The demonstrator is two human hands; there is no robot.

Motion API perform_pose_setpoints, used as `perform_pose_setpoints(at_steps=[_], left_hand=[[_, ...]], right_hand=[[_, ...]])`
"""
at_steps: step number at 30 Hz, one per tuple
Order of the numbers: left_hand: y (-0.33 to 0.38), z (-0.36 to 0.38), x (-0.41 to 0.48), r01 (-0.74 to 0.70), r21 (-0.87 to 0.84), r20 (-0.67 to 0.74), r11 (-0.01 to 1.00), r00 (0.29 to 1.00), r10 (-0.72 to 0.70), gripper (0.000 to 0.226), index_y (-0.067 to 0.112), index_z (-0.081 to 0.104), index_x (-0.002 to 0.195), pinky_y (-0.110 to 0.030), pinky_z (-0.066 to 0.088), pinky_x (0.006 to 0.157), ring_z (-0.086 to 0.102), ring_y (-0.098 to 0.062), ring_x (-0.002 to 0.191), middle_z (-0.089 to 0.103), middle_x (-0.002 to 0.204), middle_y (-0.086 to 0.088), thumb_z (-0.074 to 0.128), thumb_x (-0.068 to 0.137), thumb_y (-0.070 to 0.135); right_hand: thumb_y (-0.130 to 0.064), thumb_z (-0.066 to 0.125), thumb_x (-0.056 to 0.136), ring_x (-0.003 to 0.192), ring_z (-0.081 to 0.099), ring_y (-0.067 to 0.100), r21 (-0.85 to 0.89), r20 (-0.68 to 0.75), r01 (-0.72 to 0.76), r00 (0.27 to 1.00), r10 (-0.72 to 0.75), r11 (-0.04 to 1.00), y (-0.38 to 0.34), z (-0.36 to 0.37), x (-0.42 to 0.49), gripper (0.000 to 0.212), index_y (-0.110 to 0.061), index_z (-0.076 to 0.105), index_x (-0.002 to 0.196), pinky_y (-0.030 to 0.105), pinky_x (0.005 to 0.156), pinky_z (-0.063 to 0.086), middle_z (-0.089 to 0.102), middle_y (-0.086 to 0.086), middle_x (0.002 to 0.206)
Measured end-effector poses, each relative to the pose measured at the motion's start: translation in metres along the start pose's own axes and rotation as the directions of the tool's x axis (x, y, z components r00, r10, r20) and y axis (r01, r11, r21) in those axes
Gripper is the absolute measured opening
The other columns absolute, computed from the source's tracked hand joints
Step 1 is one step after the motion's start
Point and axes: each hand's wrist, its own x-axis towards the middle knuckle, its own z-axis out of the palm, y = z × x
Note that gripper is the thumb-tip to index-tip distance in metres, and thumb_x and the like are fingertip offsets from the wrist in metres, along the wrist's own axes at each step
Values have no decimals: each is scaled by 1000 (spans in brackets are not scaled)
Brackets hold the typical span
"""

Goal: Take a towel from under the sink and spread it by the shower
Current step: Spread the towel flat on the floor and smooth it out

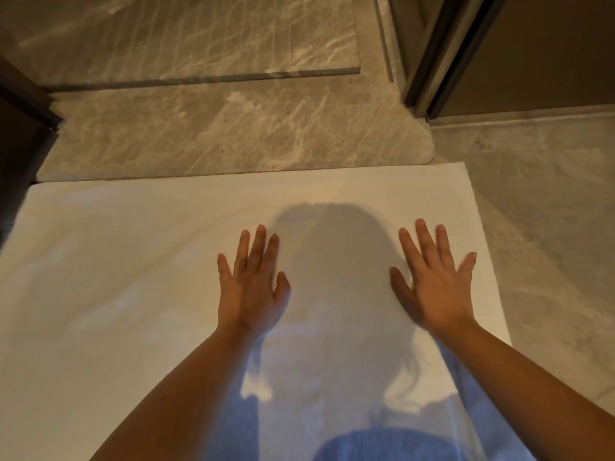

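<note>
Towel [133, 261] lies flat on marble floor [549, 194]; left hand [251, 287] and right hand [436, 287] press it, fingers splayed, gripping nothing

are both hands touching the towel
Touching: the head view shows left hand and right hand pressed palm-down, fingers spread, on the white towel.

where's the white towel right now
In the head view the white towel lies spread flat on the marble floor, its far edge along the shower threshold, with the left hand and right hand flat on it.
</note>
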Motion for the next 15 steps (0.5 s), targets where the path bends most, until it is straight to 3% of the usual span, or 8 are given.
perform_pose_setpoints(at_steps=[11, 15], left_hand=[[12, 3, -10, 61, 82, 49, 995, 997, -65, 58, 20, 13, 145, -61, 15, 108, 0, -26, 144, 6, 158, -6, 25, 91, 38], [27, 5, -67, -46, 90, 33, 995, 999, 43, 57, 13, 37, 138, -62, 33, 99, 27, -35, 138, 33, 149, -13, 30, 86, 37]], right_hand=[[-54, 21, 88, 143, -10, 24, 3, -4, 22, 1000, -22, 1000, -3, -5, -2, 62, -34, 0, 143, 67, 107, 5, -4, -1, 157], [-50, 24, 91, 143, -11, 24, 7, 12, 32, 999, -32, 999, -3, -6, -3, 60, -31, 0, 143, 67, 107, 3, -6, 0, 157]])
